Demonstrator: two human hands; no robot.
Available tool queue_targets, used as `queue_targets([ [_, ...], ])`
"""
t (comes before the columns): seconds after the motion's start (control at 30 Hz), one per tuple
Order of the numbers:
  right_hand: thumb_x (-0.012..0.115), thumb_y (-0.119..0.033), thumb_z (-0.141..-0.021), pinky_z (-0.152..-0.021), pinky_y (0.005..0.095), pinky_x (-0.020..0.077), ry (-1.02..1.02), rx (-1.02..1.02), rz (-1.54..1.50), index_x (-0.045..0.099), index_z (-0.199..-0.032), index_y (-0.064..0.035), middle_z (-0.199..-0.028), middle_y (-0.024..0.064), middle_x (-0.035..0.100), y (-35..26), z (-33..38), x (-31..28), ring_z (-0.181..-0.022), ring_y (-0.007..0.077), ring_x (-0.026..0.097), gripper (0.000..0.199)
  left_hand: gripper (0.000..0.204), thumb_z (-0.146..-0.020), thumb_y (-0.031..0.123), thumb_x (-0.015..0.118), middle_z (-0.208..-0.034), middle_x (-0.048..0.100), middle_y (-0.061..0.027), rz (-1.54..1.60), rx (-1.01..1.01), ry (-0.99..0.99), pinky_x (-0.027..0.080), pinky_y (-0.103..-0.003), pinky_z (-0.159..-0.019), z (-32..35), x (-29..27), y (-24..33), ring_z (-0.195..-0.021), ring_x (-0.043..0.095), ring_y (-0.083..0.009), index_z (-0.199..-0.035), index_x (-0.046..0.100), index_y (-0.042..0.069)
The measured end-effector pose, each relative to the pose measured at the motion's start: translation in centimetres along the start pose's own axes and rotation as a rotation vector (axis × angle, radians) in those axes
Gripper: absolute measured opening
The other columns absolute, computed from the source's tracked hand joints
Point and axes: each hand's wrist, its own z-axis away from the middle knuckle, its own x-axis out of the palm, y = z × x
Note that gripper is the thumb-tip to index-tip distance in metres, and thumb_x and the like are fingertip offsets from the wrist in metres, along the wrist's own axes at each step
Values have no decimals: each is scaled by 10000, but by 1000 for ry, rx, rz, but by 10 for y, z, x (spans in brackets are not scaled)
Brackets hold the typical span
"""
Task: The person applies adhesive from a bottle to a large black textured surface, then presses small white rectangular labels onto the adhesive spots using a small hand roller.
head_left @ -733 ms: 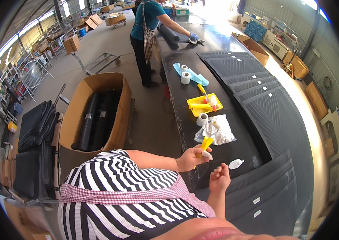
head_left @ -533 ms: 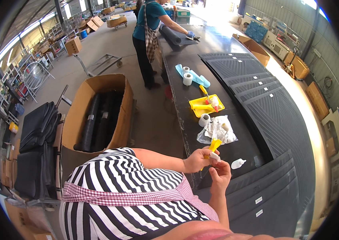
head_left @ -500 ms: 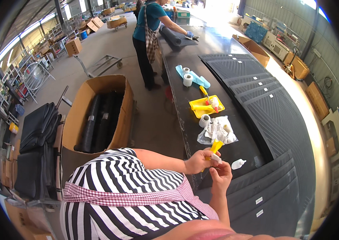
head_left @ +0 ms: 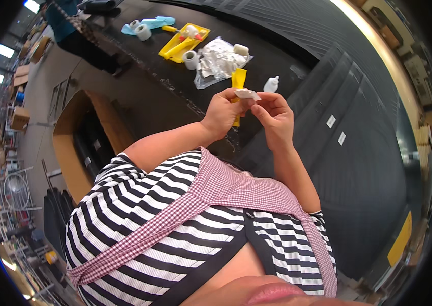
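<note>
My left hand point(head_left: 220, 115) is closed around a yellow flat-ended tool point(head_left: 238, 78), which stands up through the fingers and shows again below them. A small white slip point(head_left: 247, 94) lies at its fingertips. My right hand point(head_left: 276, 120) meets the left there, thumb and fingers bent together at the edge of the slip. Just beyond the hands, a small white squeeze bottle point(head_left: 271, 84) lies on the dark table point(head_left: 175, 94). Farther off is a clear plastic bag of white slips point(head_left: 218, 60), beside a white roll point(head_left: 191, 60).
A yellow tray point(head_left: 165, 53) holds yellow-handled things and a red-and-white item. Two white rolls point(head_left: 143, 32) rest by a blue cloth point(head_left: 160, 22). Stacked black mats point(head_left: 302, 132) with white labels cover the right side. A cardboard box point(head_left: 65, 148) holds black rolls; a co-worker point(head_left: 73, 35) stands far left.
The head view has turned and tipped down, so the table and boxes appear rotated. Both hands remain together at the white slip, and the yellow tool is still in the left hand.
</note>
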Motion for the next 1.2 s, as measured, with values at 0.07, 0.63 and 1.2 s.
queue_targets([
  [0.07, 704, -3, -878, -823, 245, 519, 41, 0, -4, 653, -1046, 16, -974, 67, 699, -1, 5, -8, -890, 123, 662, 177, 182, -892, 165, 741, -834, 627, 23, -13, -19, 1, 444, -218, -661, -2, 5, -9, -715, 527, -62, -1028, 696, 54],
  [0.63, 686, -19, -889, -728, 267, 540, 401, -378, 306, 665, -984, -15, -913, 106, 708, -19, 30, -50, -799, 171, 691, 98, 263, -925, 201, 705, -943, 647, -35, 130, -131, -226, 464, -234, -686, -13, 11, -14, -728, 543, -81, -1112, 656, 22],
  [1.2, 572, 106, -848, -777, 303, 547, 45, -712, 832, 668, -1084, -15, -1084, 188, 695, -28, 39, -22, -916, 283, 705, 282, 142, -887, 175, 751, -871, 661, -3, 100, -28, -348, 501, -222, -682, -4, 20, 0, -764, 605, -73, -932, 666, 72],
])
